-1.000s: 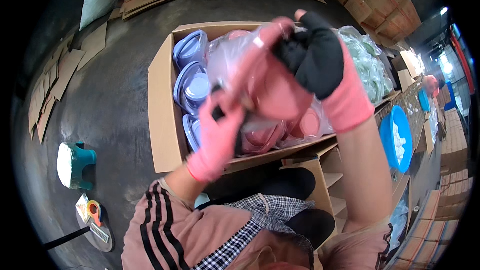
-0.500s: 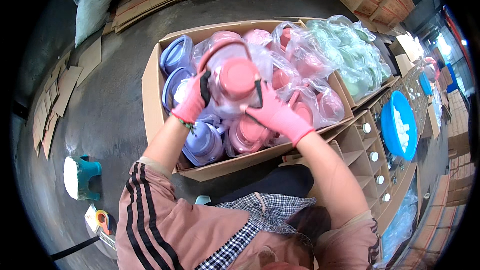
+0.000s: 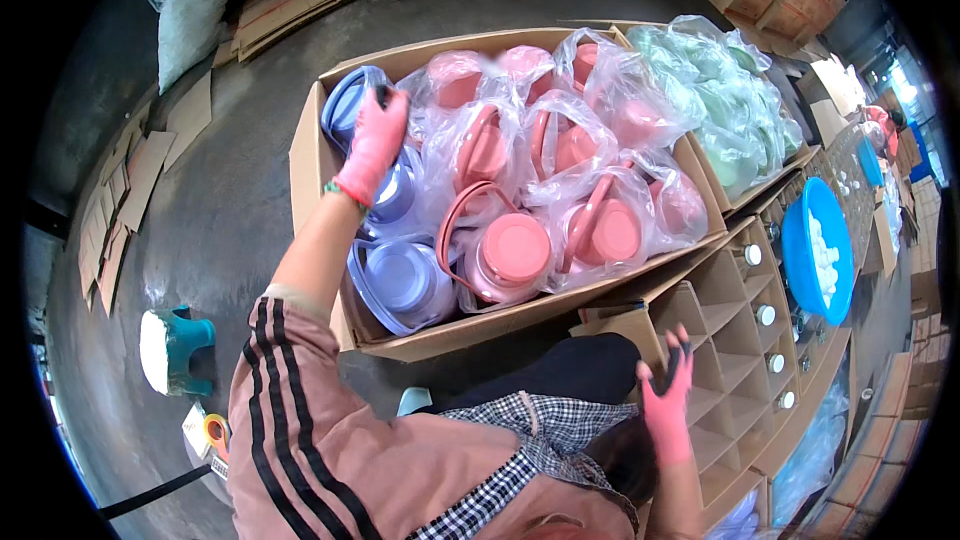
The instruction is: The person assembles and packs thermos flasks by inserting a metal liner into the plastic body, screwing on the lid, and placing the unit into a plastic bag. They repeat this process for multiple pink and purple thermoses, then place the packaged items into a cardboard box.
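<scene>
My left hand, in a pink glove with black fingertips, reaches into the far left part of a large open carton. Its fingers are bent at the side of a purple jug with a loop handle; part of the grip is hidden. Two more purple jugs, one in the middle and one nearest me, stand below it. Beside them are several pink jugs in clear plastic bags. My right hand, gloved alike, hovers with spread fingers by a divided carton, holding nothing.
Another carton at the right holds green bagged items. A blue basin with white pieces stands on the right. Small white-capped bottles sit along the dividers. A teal stool and flattened cardboard are on the left.
The pink jug held in both hands has been let go among the others in the carton. My left hand has moved to the purple jugs; my right hand has drawn back toward me, lower right.
</scene>
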A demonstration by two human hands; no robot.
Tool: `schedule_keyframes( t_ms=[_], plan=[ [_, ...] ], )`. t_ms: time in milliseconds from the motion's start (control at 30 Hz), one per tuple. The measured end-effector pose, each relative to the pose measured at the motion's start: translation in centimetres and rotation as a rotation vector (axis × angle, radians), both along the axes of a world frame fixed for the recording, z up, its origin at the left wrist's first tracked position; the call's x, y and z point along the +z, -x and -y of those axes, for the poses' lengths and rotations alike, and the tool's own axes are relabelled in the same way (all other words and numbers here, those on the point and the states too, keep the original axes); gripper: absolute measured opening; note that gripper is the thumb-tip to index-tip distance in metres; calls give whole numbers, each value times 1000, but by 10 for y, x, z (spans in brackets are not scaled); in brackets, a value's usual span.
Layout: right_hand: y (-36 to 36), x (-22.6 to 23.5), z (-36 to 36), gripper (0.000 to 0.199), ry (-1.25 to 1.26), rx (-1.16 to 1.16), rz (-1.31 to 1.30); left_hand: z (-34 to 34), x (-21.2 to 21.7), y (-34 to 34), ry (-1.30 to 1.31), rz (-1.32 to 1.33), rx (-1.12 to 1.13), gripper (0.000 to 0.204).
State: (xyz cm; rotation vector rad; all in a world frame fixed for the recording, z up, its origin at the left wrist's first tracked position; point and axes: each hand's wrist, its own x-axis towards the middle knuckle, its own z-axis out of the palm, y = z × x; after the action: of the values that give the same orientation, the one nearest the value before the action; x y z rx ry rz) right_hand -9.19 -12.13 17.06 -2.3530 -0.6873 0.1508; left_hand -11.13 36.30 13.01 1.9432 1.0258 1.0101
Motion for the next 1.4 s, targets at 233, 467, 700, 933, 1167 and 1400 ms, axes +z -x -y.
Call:
schedule_keyframes(
  t_ms=[233,467,700,933,1167,1400],
  plan=[
    [78,-76,110,50,141,-186,-131,-70,-118,-34,-608,-835,-291,14],
    [98,-78,113,46,294,-30,-33,-8,-60,-70,764,487,-86,21],
    [93,-70,106,43,169,-24,-84,51,124,-57,597,597,-620,10],
    [52,2,68,43,-373,-92,79,194,271,-7,440,737,-1175,10],
    [7,80,65,81,-993,-59,108,344,294,37,17,902,-1481,25],
    [24,-18,164,50,-1536,-166,-339,428,263,70,1418,704,-2026,36]
  ],
)
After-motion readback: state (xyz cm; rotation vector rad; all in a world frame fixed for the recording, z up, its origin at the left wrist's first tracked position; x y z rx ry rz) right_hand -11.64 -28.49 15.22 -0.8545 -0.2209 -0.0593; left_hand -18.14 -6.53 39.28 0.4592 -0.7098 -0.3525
